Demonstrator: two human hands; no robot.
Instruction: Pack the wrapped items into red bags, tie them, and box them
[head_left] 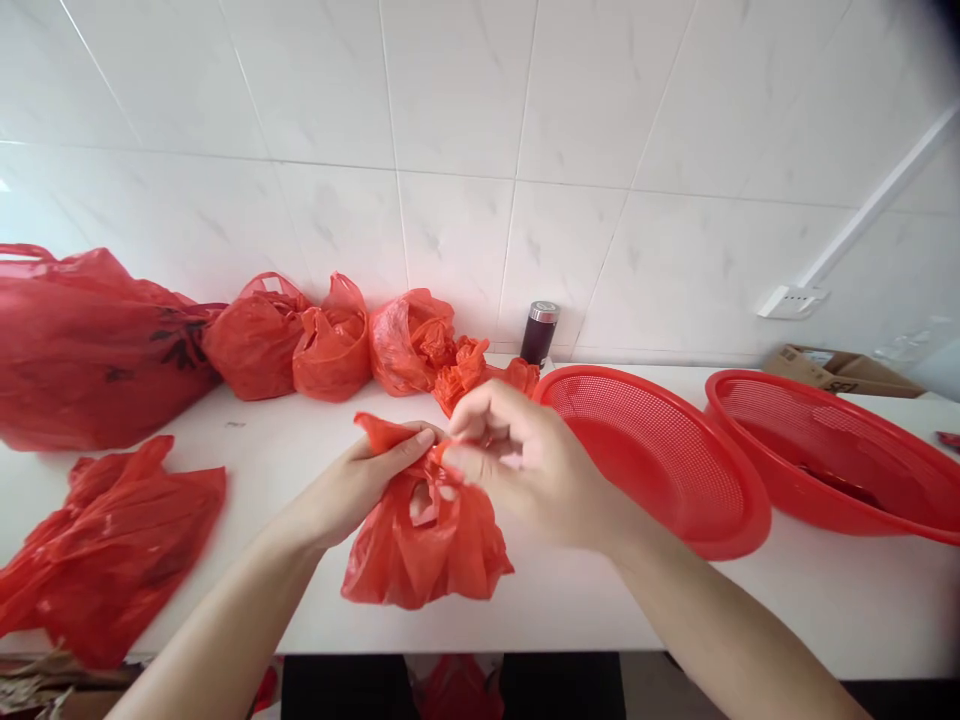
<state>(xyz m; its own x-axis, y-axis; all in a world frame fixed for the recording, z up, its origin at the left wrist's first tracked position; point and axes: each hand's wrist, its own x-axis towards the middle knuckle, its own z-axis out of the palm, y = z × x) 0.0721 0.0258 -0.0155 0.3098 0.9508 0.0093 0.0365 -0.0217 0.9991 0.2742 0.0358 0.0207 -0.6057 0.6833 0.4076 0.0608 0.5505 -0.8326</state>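
A red plastic bag (pixel 431 560) hangs bunched up over the front of the white table, gathered at its top. My left hand (pixel 386 465) grips the gathered part, thumb on top, with a corner of the bag sticking out above it. At the bag's top right, my right hand (pixel 525 455) has its fingers curled, and its thumb and fingertips meet the bunched plastic. That hand is slightly blurred. What the bag holds, if anything, is hidden.
Red baskets, one perforated basket (pixel 660 470) and another (pixel 840 460), stand right. Several filled red bags (pixel 330 350) line the wall beside a dark thermos (pixel 540 335). Loose red bags (pixel 120 550) lie left, near a large bag (pixel 97 350). A cardboard box (pixel 844 370) sits far right.
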